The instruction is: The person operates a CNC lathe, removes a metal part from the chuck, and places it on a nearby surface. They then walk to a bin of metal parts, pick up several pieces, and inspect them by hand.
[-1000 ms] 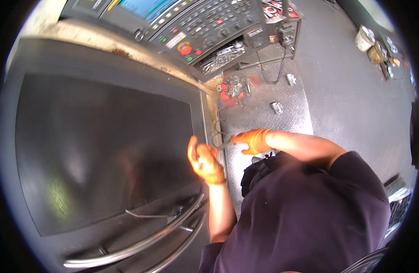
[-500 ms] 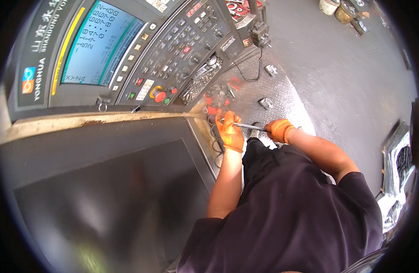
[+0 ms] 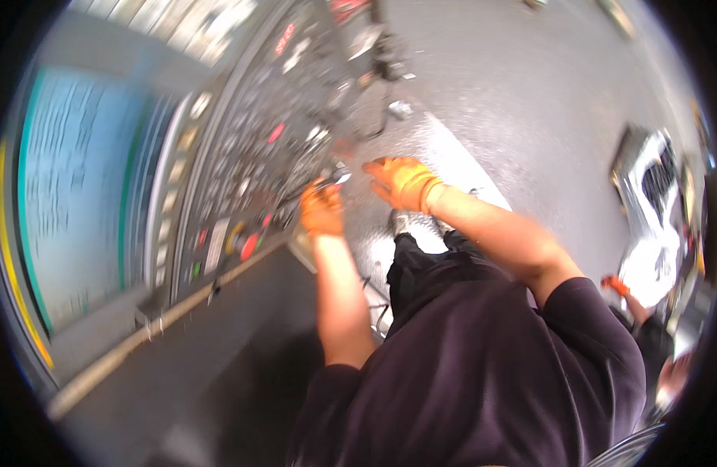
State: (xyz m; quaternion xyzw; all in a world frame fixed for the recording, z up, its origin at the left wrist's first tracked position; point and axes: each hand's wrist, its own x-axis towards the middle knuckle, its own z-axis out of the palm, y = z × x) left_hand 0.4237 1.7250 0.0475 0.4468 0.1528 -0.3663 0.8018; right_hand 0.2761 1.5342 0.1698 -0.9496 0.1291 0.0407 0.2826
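Note:
In an orange glove, my left hand (image 3: pixel 322 210) is closed at the lower right corner of the machine's control panel (image 3: pixel 249 132). A slim metal tool (image 3: pixel 339 176), smeared by motion, shows a shiny end just above its fingers; its exact kind cannot be made out. My right hand (image 3: pixel 405 180), gloved in orange too, is a short way to the right with its fingers stretched toward the left hand. Nothing shows in it. Beside the left hand, a shelf of loose metal parts (image 3: pixel 316 152) runs along the panel's edge, blurred.
A lit screen (image 3: pixel 86 187) fills the left. Below the panel is the dark machine door (image 3: pixel 242 350). A metal piece (image 3: pixel 400 109) lies on the floor plate. Plastic-wrapped goods (image 3: pixel 646 210) stand at right, where another person's orange-gloved hand (image 3: pixel 615 285) shows.
My right hand has let go of the metal tool and opened. My left hand has moved left toward the panel with it. The view has shifted, and another person has appeared at right.

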